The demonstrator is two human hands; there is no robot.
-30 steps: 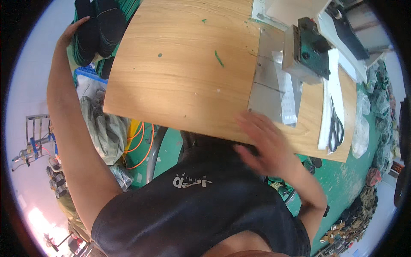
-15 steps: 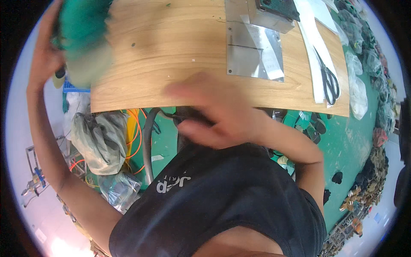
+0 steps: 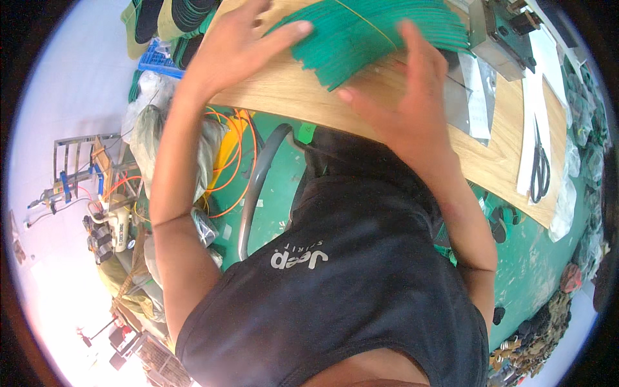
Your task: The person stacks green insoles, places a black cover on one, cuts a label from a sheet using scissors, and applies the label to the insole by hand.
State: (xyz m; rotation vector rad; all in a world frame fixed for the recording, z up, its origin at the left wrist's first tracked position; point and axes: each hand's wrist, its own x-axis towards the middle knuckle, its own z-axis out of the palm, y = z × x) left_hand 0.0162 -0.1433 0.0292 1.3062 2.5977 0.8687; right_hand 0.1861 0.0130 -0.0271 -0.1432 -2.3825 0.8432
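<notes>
A bundle of thin green layered pieces (image 3: 351, 42) lies on the wooden table, its edges stepped and a thin yellow band across it. I cannot make out exactly what the pieces are. At the bundle's left end is my left hand (image 3: 238, 51), fingers apart, the thumb stretched out over the green edge. On the near right side, my right hand (image 3: 412, 97) is spread, thumb and fingers apart around the bundle's corner and slightly blurred. Neither hand has closed on it.
A metal block-shaped device (image 3: 503, 39) stands right of the bundle, by a metal plate (image 3: 461, 97). Black-handled scissors (image 3: 540, 174) lie on white strips at the table's right. Several dark, green-edged pieces (image 3: 187, 16) and a blue crate (image 3: 158, 59) are at the far left. Orange hoses (image 3: 248, 161) hang below.
The green bundle, blurred in my left hand at the far left before, now lies on the table between my hands. My right hand has moved up and right to it. The view has shifted.
</notes>
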